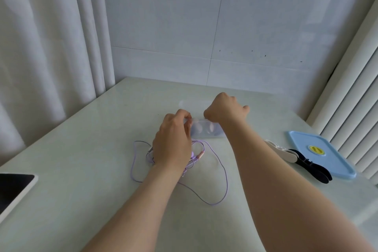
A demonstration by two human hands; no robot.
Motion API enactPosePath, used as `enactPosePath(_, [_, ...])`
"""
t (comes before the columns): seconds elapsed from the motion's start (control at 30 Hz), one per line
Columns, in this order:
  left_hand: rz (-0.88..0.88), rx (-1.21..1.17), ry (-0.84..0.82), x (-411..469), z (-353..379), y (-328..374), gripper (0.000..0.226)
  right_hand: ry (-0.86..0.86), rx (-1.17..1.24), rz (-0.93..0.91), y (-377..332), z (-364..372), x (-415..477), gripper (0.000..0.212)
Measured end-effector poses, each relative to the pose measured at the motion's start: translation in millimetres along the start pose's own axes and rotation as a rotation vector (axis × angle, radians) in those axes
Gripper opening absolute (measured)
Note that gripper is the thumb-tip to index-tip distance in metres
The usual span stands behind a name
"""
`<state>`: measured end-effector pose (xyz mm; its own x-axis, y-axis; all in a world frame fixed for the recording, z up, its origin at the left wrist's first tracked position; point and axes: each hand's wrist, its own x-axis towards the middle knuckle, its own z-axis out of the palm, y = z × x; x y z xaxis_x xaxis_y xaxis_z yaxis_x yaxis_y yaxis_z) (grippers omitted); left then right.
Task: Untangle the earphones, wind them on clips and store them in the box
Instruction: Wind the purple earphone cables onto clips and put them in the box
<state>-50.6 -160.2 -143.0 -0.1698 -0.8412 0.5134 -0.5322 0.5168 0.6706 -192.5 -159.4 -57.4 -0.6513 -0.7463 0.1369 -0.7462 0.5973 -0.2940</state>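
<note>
A clear plastic box (206, 130) lies in the middle of the pale table, with pale oval shapes showing through it. My left hand (173, 141) pinches the box's left end with curled fingers. My right hand (226, 109) is curled over the box's far right edge; what its fingers grip is hidden. A tangled purple earphone cable (214, 170) lies in loops on the table just in front of the box, partly under my left wrist. A white clip (280, 149) and a dark clip (315, 166) lie to the right.
A blue lid (319, 155) with a yellow sticker lies at the right table edge by the ribbed radiator. A dark tablet (14, 188) sits at the left edge. A second clear piece (192, 103) lies behind the box. Curtain hangs left, tiled wall behind.
</note>
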Motion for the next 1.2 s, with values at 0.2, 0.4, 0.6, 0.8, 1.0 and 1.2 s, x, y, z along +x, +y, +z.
enactPosePath(0.2, [0.004, 0.011, 0.029, 3, -2, 1, 0.013, -0.076, -0.044, -0.065, 2, 4, -8, 0.016])
enactPosePath(0.4, [-0.083, -0.145, 0.114, 6, -10, 4, 0.027, 0.286, -0.024, -0.357, 13, 16, -39, 0.016])
enactPosePath(0.6, [-0.208, -0.172, 0.197, 8, -26, 6, 0.032, 0.205, 0.040, -0.438, 32, 13, -88, 0.018])
enactPosePath(0.8, [-0.196, -0.205, 0.022, 0, -35, 8, 0.046, -0.024, 0.043, -0.463, 60, 32, -99, 0.025])
enactPosePath(1.0, [-0.038, -0.180, -0.116, -1, -39, 9, 0.051, 0.204, 0.550, -0.319, 77, 19, -96, 0.018])
enactPosePath(1.2, [0.161, -0.003, -0.465, -9, -37, 16, 0.049, 0.126, 0.850, -0.170, 93, 3, -93, 0.022])
